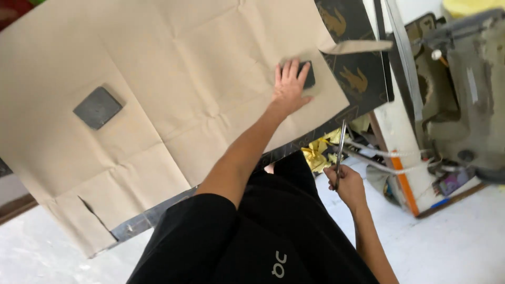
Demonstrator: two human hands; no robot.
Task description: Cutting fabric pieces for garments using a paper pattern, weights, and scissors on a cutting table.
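While the left hand [289, 87] lies flat with fingers spread on a big sheet of brown paper [173, 84], its fingertips sit on a small dark weight [308, 75], so it's pressing down, not gripping anything. Second dark square weight [98, 107] sits further left on the same paper, well apart from the hand. Paper covers a black fabric [357, 79] with gold animal prints, which peeks out at the right edge, all on a table whose metal edge [147, 220] shows below. Right hand [346, 184] is down off the table edge, fingers closed around the handles of scissors [340, 150], blades pointing up toward the fabric edge. Yellow scraps [318, 150] lie just beside them, and a grey sewing machine [463, 94] stands far right.
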